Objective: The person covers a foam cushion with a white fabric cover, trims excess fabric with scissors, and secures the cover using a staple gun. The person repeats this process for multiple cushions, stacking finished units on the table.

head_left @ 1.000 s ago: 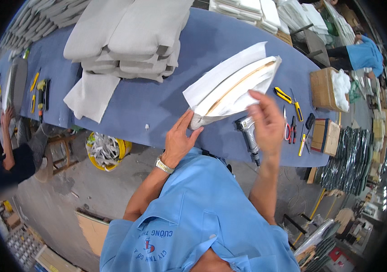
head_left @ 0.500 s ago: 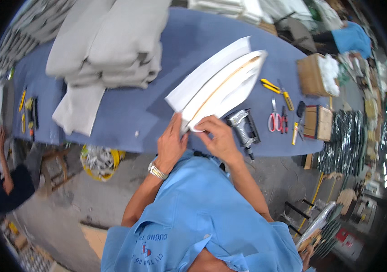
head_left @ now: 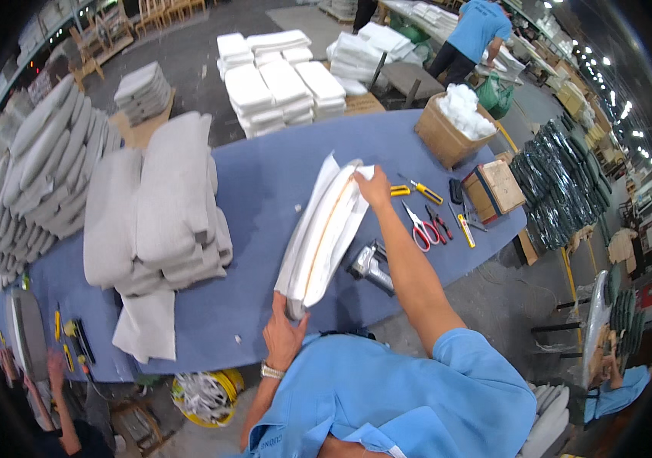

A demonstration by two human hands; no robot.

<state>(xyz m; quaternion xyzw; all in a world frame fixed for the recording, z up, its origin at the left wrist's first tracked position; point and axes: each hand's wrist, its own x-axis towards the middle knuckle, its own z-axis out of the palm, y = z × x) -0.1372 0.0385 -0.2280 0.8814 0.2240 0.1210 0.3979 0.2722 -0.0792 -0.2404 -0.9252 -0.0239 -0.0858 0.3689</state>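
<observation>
A pale padded cushion panel (head_left: 324,229), with fabric flaps and a thin tan board edge along its middle, stands on its long edge on the blue table (head_left: 253,191). My left hand (head_left: 285,336) is closed round its near end. At the far end, my right hand (head_left: 374,185) pinches the corner, the arm stretched forward. Just right of the panel lies a staple gun (head_left: 371,266), partly behind my right forearm. Red-handled scissors (head_left: 421,229), pliers (head_left: 439,221) and a yellow cutter (head_left: 466,231) lie farther right.
Stacked grey padded pieces (head_left: 154,206) fill the table's left part. A carton of white stuffing (head_left: 448,130) and a small wooden box (head_left: 494,189) stand at the right. A yellow bucket of scraps (head_left: 207,397) sits below the front edge. A co-worker's hands (head_left: 51,372) are at the far left.
My right hand has moved from the near end to the far corner of the panel. The panel has become more upright and narrower in view. My head view has tilted up and shifted.
</observation>
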